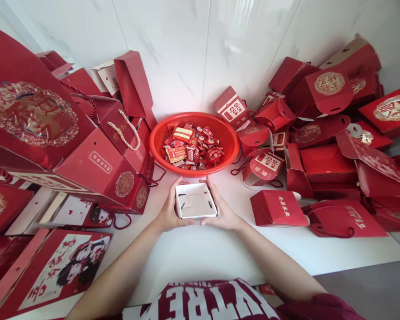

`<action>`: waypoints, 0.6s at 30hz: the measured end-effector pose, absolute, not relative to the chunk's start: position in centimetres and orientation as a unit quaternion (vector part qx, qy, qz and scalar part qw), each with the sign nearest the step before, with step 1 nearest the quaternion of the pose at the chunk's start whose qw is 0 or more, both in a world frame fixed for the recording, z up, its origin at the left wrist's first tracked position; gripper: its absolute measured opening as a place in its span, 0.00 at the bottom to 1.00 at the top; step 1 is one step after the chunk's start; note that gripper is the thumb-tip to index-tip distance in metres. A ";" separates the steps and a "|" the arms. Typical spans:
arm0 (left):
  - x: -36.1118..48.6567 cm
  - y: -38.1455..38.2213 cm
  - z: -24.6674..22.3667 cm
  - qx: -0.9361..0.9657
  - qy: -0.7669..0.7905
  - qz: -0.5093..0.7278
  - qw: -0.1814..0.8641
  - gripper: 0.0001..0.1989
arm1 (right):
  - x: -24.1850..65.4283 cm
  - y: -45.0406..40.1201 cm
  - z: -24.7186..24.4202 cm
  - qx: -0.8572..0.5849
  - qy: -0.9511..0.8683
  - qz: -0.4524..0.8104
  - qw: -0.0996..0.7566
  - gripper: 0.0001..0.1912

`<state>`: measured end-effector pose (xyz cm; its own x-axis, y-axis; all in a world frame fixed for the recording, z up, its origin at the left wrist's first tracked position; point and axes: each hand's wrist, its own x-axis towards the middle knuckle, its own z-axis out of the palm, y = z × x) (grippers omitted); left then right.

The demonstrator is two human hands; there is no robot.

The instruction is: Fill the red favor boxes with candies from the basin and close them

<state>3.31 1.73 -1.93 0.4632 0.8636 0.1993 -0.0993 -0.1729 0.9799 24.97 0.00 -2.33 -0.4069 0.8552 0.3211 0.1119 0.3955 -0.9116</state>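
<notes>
Between my two hands is a small open box, its white inside facing up with dark slots in the walls. My left hand wraps round the box's left side, the thumb at the near edge. Against the right side, my right hand grips in the same way. Nothing shows inside the box except its folded bottom flaps. Just beyond my fingertips stands a red plastic basket, holding a heap of wrapped sweets in red, gold and white wrappers.
Red gift boxes with gold print are stacked on the left, beside a flat box with cartoon figures. More red boxes crowd the right side of the white table. A tiled wall rises behind.
</notes>
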 end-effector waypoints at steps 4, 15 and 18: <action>3.4 1.7 -2.0 0.626 0.290 0.412 0.595 0.65 | 24.8 0.2 -3.3 -0.325 -0.685 0.497 0.422 0.66; 4.3 1.8 -2.2 0.676 0.315 0.409 0.526 0.45 | 25.0 0.4 -3.7 -0.350 -0.708 0.450 0.417 0.63; 4.7 1.9 -2.0 0.677 0.324 0.411 0.517 0.45 | 24.8 0.7 -4.2 -0.347 -0.696 0.461 0.427 0.59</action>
<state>4.69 1.89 -1.98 0.4520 0.8642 0.2212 0.0135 -0.2546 0.9670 24.83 0.68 -4.19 -0.3951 0.8768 0.2742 0.0898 0.3339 -0.9383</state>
